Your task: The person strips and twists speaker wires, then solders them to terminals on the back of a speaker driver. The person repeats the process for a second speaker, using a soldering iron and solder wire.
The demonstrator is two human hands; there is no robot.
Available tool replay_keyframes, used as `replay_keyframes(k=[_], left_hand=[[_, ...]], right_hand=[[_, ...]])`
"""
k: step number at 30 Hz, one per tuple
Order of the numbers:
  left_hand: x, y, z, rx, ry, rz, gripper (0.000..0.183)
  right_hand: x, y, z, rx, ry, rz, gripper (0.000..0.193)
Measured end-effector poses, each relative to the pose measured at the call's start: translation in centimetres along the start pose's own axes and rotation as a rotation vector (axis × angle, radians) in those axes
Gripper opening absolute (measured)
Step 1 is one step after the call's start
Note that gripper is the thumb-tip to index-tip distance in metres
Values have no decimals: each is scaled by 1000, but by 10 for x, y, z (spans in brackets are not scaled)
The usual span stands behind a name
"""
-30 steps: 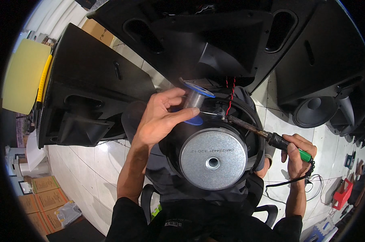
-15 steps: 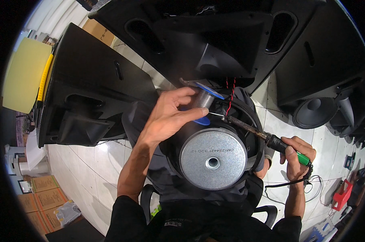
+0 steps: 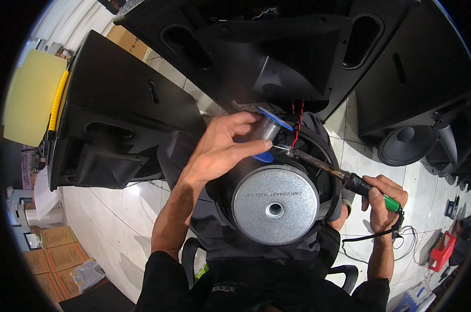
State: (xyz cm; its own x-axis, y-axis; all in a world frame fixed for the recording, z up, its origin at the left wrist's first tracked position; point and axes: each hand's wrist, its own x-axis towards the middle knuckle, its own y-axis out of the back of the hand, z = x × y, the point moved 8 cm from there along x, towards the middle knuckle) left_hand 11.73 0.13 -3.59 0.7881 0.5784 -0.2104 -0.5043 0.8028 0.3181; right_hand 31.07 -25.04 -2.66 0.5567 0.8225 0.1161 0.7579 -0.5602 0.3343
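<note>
Magnet side up, a round speaker driver (image 3: pixel 275 208) rests on my lap. My left hand (image 3: pixel 222 143) grips a blue-flanged spool of solder wire (image 3: pixel 267 129) above the driver's far edge, the loose wire end stretching right. My right hand (image 3: pixel 385 200) is closed round the black and green handle of a soldering iron (image 3: pixel 345 179). Its tip meets the solder end at the driver's rim, where a twisted red and black wire (image 3: pixel 298 132) comes down from the cabinet. A dark metal tool tip (image 3: pixel 244 107) shows beyond my left fingers; its kind is unclear.
A large black speaker cabinet (image 3: pixel 298 31) stands straight ahead, with another cabinet (image 3: pixel 121 104) at the left. On the right are a cabinet (image 3: pixel 402 104) and a loose cone speaker (image 3: pixel 408 144). Cardboard boxes (image 3: pixel 61 260) sit lower left; the iron's cord (image 3: pixel 363 239) trails on the tiled floor.
The solder spool has tilted and shifted very slightly to the right in my left hand. The soldering iron stays almost in the same place.
</note>
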Motion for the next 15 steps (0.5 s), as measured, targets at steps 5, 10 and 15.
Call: replay_keyframes(k=[5,10,15], left_hand=[[0,3,2,17,28,26,44],[-7,14,4,-73,-6,134,44],[-18,25,3,-124,0,193,45]], right_hand=[[1,-1,-1,1,7,0,33],[0,0,0,22,7,3,32],[0,-1,-2,34,5,-1,33]])
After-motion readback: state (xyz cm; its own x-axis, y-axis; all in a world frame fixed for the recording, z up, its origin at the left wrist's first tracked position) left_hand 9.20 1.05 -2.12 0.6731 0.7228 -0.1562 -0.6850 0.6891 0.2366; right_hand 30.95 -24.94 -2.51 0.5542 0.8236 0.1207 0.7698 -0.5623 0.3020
